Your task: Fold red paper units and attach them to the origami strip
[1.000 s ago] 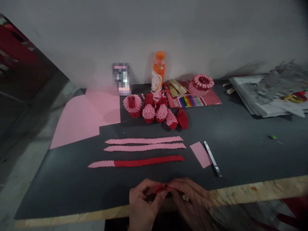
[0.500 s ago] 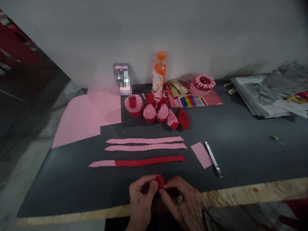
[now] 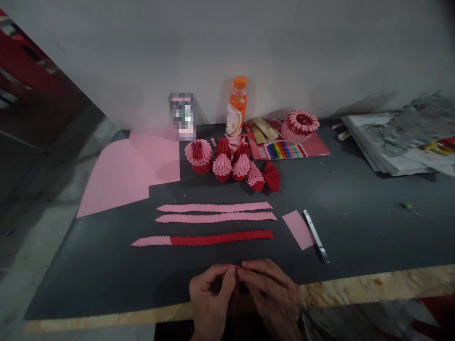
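Note:
At the table's near edge, my left hand and my right hand meet fingertip to fingertip. Both are closed in a pinch on a small folded piece of red paper, which the fingers hide almost completely. Just beyond them lies a chain of folded paper pieces, pink at its left end and red along the rest. Two all-pink chains, an upper one and a lower one, lie parallel behind it. Right of the chains, a silver craft knife rests beside a pink paper rectangle, touching its edge.
Several pink and red folded-paper models stand mid-table. Behind them are an orange drink bottle, a coloured-paper pack and a round paper model. Pink sheets lie left, a phone leans on the wall, and papers pile right.
The red paper showed above my fingertips before; now the fingers cover nearly all of it. My right fingers have closed in toward my left thumb. The things on the table keep their places.

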Available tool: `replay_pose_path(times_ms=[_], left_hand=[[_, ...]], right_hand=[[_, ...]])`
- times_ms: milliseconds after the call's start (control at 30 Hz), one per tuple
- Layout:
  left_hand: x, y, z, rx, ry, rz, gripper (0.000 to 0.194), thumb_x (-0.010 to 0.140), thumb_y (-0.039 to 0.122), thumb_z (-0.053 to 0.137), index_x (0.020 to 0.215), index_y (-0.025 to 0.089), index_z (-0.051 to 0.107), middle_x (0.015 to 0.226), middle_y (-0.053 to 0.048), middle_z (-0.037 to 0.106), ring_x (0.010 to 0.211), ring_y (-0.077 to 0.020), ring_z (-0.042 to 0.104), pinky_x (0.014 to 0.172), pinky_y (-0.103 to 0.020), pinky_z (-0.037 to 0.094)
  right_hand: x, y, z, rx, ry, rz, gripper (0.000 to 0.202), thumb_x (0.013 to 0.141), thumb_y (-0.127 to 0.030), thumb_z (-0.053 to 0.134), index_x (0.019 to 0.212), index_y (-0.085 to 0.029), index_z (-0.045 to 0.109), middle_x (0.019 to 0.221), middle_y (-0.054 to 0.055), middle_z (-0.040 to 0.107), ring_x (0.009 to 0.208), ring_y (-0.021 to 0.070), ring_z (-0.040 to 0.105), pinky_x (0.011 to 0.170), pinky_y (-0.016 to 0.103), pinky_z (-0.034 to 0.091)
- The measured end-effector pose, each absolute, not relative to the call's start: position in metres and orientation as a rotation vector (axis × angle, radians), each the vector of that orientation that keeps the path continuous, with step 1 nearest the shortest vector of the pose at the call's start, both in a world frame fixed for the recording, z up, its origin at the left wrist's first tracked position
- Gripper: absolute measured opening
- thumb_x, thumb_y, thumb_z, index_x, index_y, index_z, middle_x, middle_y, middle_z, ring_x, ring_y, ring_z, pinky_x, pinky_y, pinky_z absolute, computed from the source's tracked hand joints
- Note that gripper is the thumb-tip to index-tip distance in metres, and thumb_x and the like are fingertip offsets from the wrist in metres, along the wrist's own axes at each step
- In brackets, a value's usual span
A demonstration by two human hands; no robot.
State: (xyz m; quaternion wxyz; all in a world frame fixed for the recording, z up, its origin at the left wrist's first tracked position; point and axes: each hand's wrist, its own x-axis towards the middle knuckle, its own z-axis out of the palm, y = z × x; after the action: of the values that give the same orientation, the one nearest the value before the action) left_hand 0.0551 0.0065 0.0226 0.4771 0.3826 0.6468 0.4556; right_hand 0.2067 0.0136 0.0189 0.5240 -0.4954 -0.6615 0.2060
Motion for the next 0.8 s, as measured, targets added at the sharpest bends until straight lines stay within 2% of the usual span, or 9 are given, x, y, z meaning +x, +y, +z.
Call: replay_pose_path(times_ms=[133,300,400,533,600,700,767,800], left_hand=[[0.053,0.005,0.02,0.965,1.543,1.105,0.04,0.089,0.065,0.084,0.077,0.029,0.096,0.063,-0.004,0.088,0.056,-0.0237,0.082,0.058,-0.03,0.069],[0.049,0.008,0.017,0.992,1.538,1.137,0.036,0.087,0.061,0.086,0.077,0.028,0.095,0.064,-0.005,0.089,0.056,-0.0249,0.083,0.056,-0.03,0.069],[0.049,0.009,0.02,1.033,1.538,1.146,0.032,0.089,0.056,0.086,0.074,0.029,0.093,0.064,-0.004,0.088,0.055,-0.0235,0.081,0.056,-0.029,0.068],[0.058,0.004,0.022,1.154,1.547,1.274,0.031,0.1,0.046,0.078,0.075,0.029,0.087,0.061,0.0,0.081,0.053,-0.019,0.076,0.053,-0.025,0.061],[0.062,0.003,0.019,1.199,1.545,1.395,0.03,0.102,0.044,0.076,0.077,0.031,0.087,0.064,0.0,0.081,0.054,-0.0188,0.075,0.054,-0.026,0.061],[0.062,0.004,0.014,1.246,1.532,1.466,0.019,0.097,0.04,0.083,0.08,0.035,0.092,0.075,-0.003,0.09,0.066,-0.0234,0.084,0.066,-0.032,0.07],[0.06,0.007,0.014,1.267,1.528,1.459,0.01,0.091,0.038,0.09,0.081,0.038,0.094,0.083,-0.004,0.094,0.075,-0.0262,0.089,0.076,-0.036,0.073],[0.06,0.009,0.015,1.267,1.529,1.449,0.008,0.089,0.037,0.092,0.081,0.039,0.095,0.083,-0.003,0.094,0.075,-0.0261,0.089,0.075,-0.036,0.074]], right_hand=[[0.211,0.011,0.018,-1.171,-1.613,0.472,0.025,0.108,-0.024,0.07,0.117,-0.037,0.089,0.096,0.0,0.093,0.076,0.0184,0.09,0.067,0.026,0.077],[0.21,0.008,0.012,-1.171,-1.651,0.445,0.037,0.103,-0.016,0.07,0.126,-0.04,0.088,0.104,0.002,0.093,0.084,0.0199,0.09,0.071,0.03,0.079],[0.21,0.007,0.013,-1.168,-1.624,0.487,0.037,0.101,-0.013,0.069,0.118,-0.04,0.088,0.099,0.0,0.091,0.08,0.0179,0.089,0.067,0.026,0.077],[0.205,0.007,0.021,-1.274,-1.489,0.54,0.022,0.098,-0.031,0.08,0.119,-0.036,0.086,0.087,-0.002,0.089,0.063,0.0192,0.085,0.055,0.026,0.074],[0.2,0.006,0.024,-1.324,-1.47,0.529,0.019,0.095,-0.03,0.083,0.114,-0.035,0.087,0.085,-0.002,0.088,0.059,0.0198,0.084,0.053,0.026,0.074],[0.194,0.004,0.025,-1.348,-1.435,0.493,0.018,0.095,-0.019,0.079,0.101,-0.035,0.086,0.083,-0.003,0.088,0.059,0.0193,0.084,0.054,0.026,0.074],[0.192,0.005,0.024,-1.348,-1.41,0.462,0.019,0.096,-0.019,0.076,0.101,-0.036,0.084,0.082,-0.003,0.087,0.06,0.0199,0.084,0.053,0.027,0.073],[0.191,0.006,0.025,-1.347,-1.403,0.453,0.018,0.097,-0.02,0.076,0.1,-0.036,0.084,0.081,-0.002,0.087,0.061,0.0203,0.083,0.053,0.027,0.073]])
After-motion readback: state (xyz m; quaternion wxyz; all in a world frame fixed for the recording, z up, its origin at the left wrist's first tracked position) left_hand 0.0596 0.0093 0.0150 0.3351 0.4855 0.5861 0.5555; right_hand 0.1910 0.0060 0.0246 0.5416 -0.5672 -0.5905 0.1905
